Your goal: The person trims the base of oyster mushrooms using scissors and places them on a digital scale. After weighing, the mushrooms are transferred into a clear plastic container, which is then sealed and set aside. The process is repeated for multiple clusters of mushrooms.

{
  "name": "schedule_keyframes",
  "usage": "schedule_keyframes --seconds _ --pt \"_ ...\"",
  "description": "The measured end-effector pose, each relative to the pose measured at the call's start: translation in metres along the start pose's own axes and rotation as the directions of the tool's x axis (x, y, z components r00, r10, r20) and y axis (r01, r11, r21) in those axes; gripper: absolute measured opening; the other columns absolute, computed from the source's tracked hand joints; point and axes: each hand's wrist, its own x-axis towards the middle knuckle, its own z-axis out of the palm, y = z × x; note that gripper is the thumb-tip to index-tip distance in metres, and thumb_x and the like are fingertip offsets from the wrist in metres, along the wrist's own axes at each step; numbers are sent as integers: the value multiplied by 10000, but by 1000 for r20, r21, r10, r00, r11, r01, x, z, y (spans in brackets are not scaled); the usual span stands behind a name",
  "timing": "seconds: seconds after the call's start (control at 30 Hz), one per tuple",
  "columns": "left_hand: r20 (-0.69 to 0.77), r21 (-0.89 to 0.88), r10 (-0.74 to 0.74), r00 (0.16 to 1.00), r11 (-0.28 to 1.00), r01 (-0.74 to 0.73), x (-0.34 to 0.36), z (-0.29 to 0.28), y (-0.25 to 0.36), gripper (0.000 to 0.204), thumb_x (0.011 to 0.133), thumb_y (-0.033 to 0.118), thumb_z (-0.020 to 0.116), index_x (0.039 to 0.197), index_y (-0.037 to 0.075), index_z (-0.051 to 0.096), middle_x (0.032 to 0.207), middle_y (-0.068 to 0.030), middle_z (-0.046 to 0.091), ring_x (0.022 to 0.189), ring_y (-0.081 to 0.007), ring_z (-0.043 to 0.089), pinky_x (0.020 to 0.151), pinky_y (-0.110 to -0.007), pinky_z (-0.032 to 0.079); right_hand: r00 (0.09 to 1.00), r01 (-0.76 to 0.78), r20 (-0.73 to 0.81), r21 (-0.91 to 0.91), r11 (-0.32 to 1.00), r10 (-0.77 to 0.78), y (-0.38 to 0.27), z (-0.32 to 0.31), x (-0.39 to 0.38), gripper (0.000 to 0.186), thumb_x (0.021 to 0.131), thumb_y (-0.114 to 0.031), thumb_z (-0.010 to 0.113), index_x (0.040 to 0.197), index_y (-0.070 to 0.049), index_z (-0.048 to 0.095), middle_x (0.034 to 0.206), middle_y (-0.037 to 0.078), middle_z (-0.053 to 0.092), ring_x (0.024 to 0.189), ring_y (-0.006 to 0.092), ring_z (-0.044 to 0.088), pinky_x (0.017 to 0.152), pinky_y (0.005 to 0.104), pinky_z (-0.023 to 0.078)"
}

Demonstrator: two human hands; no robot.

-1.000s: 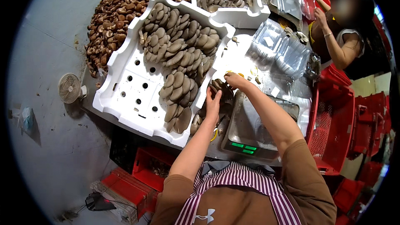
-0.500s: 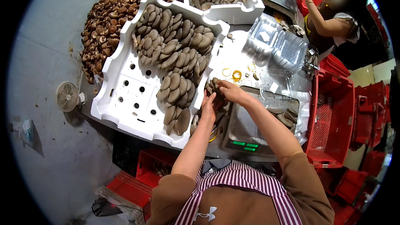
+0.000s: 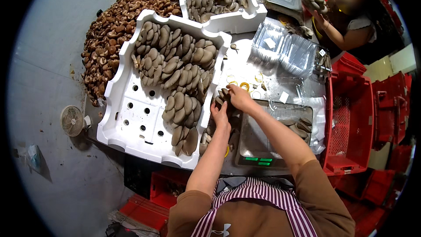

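Between my two hands is a small cluster of grey oyster mushrooms (image 3: 222, 96), partly hidden by the fingers. My left hand (image 3: 221, 115) grips it from the near left side. On its right, my right hand (image 3: 239, 98) closes its fingers on the caps. Just left of them stands a white foam crate (image 3: 127, 137) with rows of larger oyster mushroom clusters (image 3: 175, 77). A scale (image 3: 258, 137) with green lit digits lies under my right forearm. On it an open clear plastic box (image 3: 287, 114) contains several oyster mushrooms (image 3: 301, 127).
Brown mushrooms (image 3: 109, 46) are heaped at the far left, beside a second foam crate (image 3: 239, 26). Stacked clear boxes (image 3: 280, 46) and yellow rubber bands (image 3: 244, 86) lie beyond my hands. Red crates (image 3: 351, 123) stand at the right. A co-worker holds a mushroom cluster (image 3: 314, 1). A fan (image 3: 72, 120) is at left.
My view has shifted slightly. My right hand's fingers have curled further down onto the cluster, both hands staying together. The co-worker's hands have moved, and a mushroom cluster now shows clearly in them.
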Motion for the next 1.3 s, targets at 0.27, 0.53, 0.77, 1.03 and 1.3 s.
schedule_keyframes --seconds 0.27,0.53,0.77,1.03,1.3 --pt "-27 199 -139 990 970 142 -13 28 21 628 891 268 697 1416 184 365 1294 -56 520 1121 -233 548 863 -450 463 961 -152 222 -68 986 164 79 -7 78 482 969 -337 458 1220 52 594 1208 305 602 1127 442 576 938 490 452" --pt "179 -135 -197 964 965 223 14 21 22 492 1016 397 453 1425 133 384 1387 -102 490 1245 -302 508 1044 -520 392 979 -103 182 73 992 88 25 -32 62 472 977 -358 432 1167 32 619 1166 267 639 1108 437 582 960 455 436" --pt "512 -275 -286 810 838 471 -18 65 62 599 1043 466 200 1468 76 361 1479 -130 410 1368 -314 399 1143 -506 301 995 -100 56 434 895 84 -27 -99 -6 336 995 -212 446 1204 -8 611 1055 132 679 919 187 629 810 319 506" --pt "507 -185 -323 799 865 467 -73 62 86 529 1042 393 273 1404 44 437 1395 -116 507 1298 -279 488 1116 -465 373 985 86 -167 646 759 31 -16 -126 -124 272 1003 -126 434 1177 -22 616 1086 42 665 887 118 584 792 280 478" --pt "457 -147 -355 816 874 462 -122 9 98 512 1056 369 269 1431 49 404 1423 -124 485 1308 -291 479 1124 -483 360 993 67 -120 612 788 9 -9 -89 -188 255 983 -101 488 1197 -26 606 1135 37 643 985 129 596 871 288 478"
